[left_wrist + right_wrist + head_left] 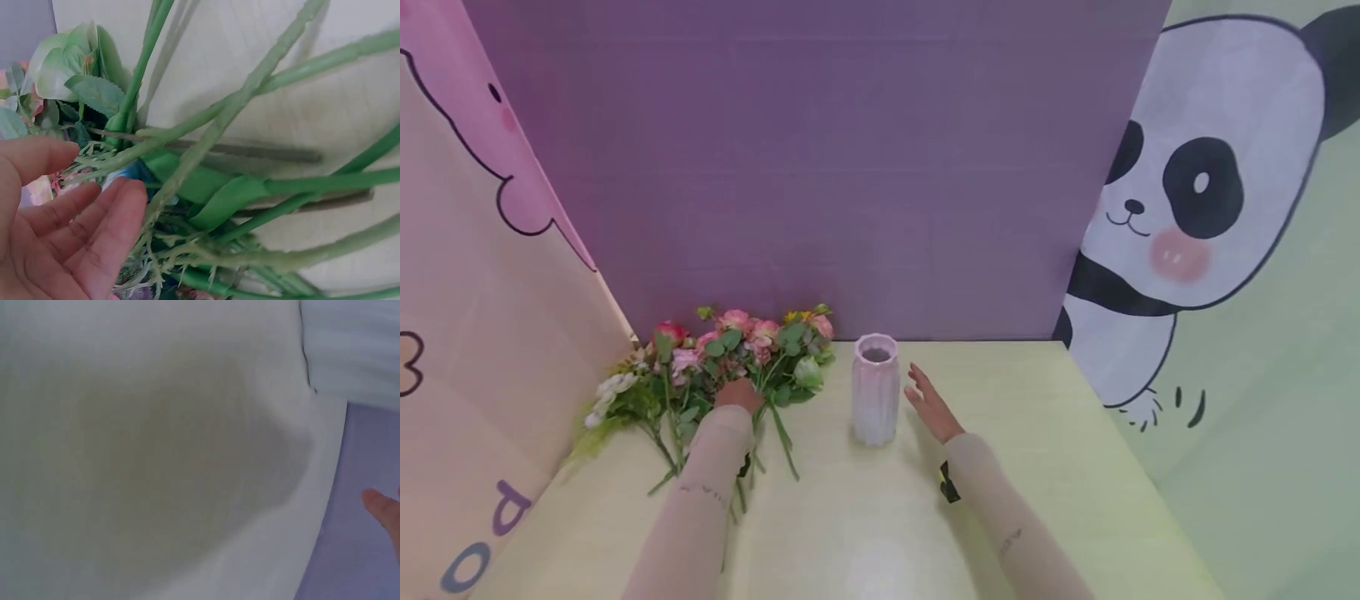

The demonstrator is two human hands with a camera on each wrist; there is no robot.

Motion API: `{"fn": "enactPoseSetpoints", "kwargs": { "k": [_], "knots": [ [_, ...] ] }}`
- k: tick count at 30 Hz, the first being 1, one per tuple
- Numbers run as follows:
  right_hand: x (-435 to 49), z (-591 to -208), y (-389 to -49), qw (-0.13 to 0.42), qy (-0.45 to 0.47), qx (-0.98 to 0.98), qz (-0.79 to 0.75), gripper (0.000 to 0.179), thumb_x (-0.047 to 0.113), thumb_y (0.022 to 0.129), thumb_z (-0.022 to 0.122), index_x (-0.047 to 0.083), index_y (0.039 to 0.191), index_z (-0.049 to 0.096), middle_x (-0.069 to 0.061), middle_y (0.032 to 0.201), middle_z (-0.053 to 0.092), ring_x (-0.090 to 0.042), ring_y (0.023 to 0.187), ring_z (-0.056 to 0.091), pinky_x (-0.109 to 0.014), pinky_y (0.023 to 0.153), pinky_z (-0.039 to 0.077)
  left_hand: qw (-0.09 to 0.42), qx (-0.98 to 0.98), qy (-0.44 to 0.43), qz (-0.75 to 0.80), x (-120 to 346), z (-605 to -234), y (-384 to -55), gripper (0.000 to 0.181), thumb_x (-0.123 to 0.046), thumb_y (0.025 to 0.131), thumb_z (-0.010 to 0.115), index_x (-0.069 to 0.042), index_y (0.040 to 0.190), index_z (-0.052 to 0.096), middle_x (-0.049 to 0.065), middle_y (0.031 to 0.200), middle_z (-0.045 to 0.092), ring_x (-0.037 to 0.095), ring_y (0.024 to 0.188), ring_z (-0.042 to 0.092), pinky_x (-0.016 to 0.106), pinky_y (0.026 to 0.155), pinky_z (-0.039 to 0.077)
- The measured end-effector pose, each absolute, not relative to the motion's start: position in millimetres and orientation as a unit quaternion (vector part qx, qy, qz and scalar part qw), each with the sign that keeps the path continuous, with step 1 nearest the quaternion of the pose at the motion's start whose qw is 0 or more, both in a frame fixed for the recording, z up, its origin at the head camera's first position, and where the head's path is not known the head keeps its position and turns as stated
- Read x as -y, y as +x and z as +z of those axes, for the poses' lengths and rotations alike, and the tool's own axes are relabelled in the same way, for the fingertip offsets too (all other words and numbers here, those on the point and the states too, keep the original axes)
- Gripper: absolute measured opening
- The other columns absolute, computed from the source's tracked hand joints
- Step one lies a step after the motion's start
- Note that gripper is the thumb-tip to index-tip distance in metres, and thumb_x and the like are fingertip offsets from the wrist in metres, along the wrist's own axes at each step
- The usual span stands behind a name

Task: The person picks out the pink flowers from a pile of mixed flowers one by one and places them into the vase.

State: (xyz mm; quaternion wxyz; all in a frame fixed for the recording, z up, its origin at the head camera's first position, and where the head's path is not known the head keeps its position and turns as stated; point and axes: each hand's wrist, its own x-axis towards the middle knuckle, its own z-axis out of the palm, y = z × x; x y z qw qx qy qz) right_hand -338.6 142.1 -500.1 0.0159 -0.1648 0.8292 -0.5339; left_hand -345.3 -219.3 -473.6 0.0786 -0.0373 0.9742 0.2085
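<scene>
A heap of artificial flowers [763,335] with green stems lies on the table's left side. My left hand [740,394] reaches into it among the stems. Seen from the left wrist, that hand's thumb and fingers [125,219] are spread apart beside crossing green stems [219,128], pinching none of them. A pale green-white bloom [59,62] lies beyond the thumb. The ribbed pink-and-white vase [875,408] stands upright at mid-table, its mouth showing no flowers. Just right of it, my right hand [934,406] hovers with extended fingers, holding nothing; only a fingertip [382,509] shows clearly in the right wrist view.
The pale table [1037,483] meets a purple backdrop [850,167] behind the vase. A panda-printed panel [1247,350] borders the right side, and a pink printed panel [490,300] the left, near white flowers [613,387].
</scene>
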Motion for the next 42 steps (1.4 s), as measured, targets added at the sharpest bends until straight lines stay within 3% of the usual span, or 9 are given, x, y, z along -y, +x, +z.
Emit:
{"fn": "enactPoseSetpoints", "kwargs": {
  "k": [4, 9, 17, 25, 33, 42],
  "knots": [
    [-130, -509, -331, -0.013, -0.168, -0.813, -0.557, 0.072, 0.023, 0.095, 0.055, 0.011, 0.151, 0.011, -0.018, 0.154, 0.02, -0.042, 0.138, 0.02, -0.061, 0.108, 0.021, 0.067, -0.975, -0.045, 0.206, 216, -476, -342, 0.03, -0.018, 0.088, 0.056, 0.011, 0.096, 0.061, 0.023, 0.082, 0.064, 0.038, 0.077, 0.062, 0.052, 0.074, 0.051],
    [-112, -519, -324, -0.043, -0.141, -0.804, -0.575, 0.094, 0.024, 0.084, 0.072, 0.012, 0.152, 0.008, -0.018, 0.154, 0.02, -0.042, 0.138, 0.021, -0.062, 0.106, 0.024, 0.059, -0.978, -0.053, 0.193, 215, -485, -344, 0.029, -0.016, 0.085, 0.059, 0.011, 0.096, 0.061, 0.024, 0.083, 0.065, 0.039, 0.078, 0.062, 0.051, 0.073, 0.052],
    [-85, -512, -301, -0.074, -0.139, -0.771, -0.617, 0.103, 0.008, 0.074, 0.077, 0.0, 0.149, 0.007, -0.03, 0.146, 0.026, -0.049, 0.13, 0.031, -0.063, 0.104, 0.026, 0.032, -0.975, -0.077, 0.207, 219, -501, -343, 0.036, -0.019, 0.086, 0.061, 0.015, 0.098, 0.06, 0.03, 0.087, 0.064, 0.042, 0.081, 0.062, 0.051, 0.072, 0.052],
    [-70, -544, -324, -0.132, -0.107, -0.767, -0.619, 0.114, 0.016, 0.065, 0.085, 0.021, 0.151, 0.01, -0.015, 0.139, 0.041, -0.034, 0.119, 0.046, -0.055, 0.099, 0.038, 0.047, -0.968, -0.092, 0.23, 219, -502, -346, 0.036, -0.016, 0.086, 0.06, 0.016, 0.103, 0.058, 0.031, 0.091, 0.064, 0.042, 0.083, 0.062, 0.051, 0.073, 0.051],
    [-66, -550, -324, -0.148, -0.063, -0.772, -0.615, 0.097, 0.015, 0.064, 0.085, 0.012, 0.143, 0.028, -0.014, 0.129, 0.05, -0.034, 0.115, 0.05, -0.053, 0.099, 0.038, 0.045, -0.961, -0.105, 0.252, 218, -506, -346, 0.034, -0.012, 0.082, 0.062, 0.017, 0.101, 0.058, 0.031, 0.091, 0.063, 0.042, 0.083, 0.062, 0.049, 0.073, 0.051],
    [-63, -545, -321, -0.141, -0.054, -0.774, -0.615, 0.092, 0.011, 0.065, 0.084, 0.01, 0.141, 0.031, -0.014, 0.129, 0.051, -0.033, 0.115, 0.051, -0.053, 0.1, 0.039, 0.041, -0.954, -0.106, 0.278, 225, -508, -347, 0.029, -0.009, 0.083, 0.055, 0.016, 0.096, 0.058, 0.031, 0.09, 0.063, 0.041, 0.082, 0.061, 0.05, 0.075, 0.05]
  ]
}}
